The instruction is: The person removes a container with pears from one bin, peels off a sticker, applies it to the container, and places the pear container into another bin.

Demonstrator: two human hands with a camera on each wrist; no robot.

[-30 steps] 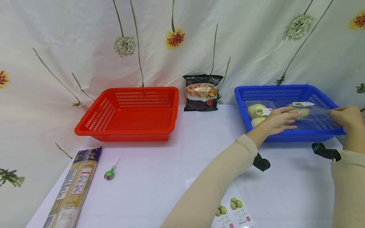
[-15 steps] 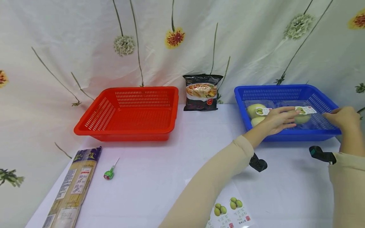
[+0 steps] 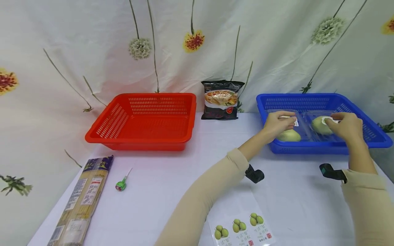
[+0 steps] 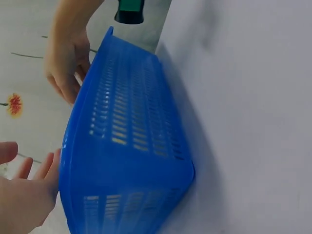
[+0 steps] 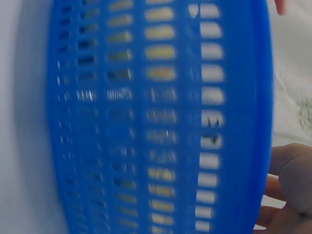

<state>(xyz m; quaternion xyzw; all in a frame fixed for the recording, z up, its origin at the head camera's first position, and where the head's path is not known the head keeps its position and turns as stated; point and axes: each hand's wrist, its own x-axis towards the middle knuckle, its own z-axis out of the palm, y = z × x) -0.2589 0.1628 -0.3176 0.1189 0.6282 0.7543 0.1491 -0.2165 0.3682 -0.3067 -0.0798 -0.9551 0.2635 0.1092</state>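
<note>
Two clear plastic packs of pale green fruit lie side by side in a blue basket [image 3: 307, 147] at the back right. My left hand [image 3: 276, 125] is over the left pack [image 3: 289, 136], fingers and thumb spread apart and partly covering its label. In the left wrist view the left hand [image 4: 27, 197] shows loose fingers just past the basket rim. My right hand [image 3: 349, 126] reaches down over the right pack [image 3: 321, 126], its thumb by the white label. The right wrist view has the right hand [image 5: 295, 180] partly behind the rim, fingertips hidden.
A red basket [image 3: 140, 146] stands at the back left, and a black noodle packet [image 3: 221, 100] leans upright between the baskets. Long pasta packs [image 3: 84, 201] and a green lollipop [image 3: 121, 185] lie at left. A sheet of fruit stickers [image 3: 238, 222] lies at front, beside my left forearm.
My right hand has moved left from the basket's right side to the right pack. My left hand has shifted left, off the right pack to over the left one.
</note>
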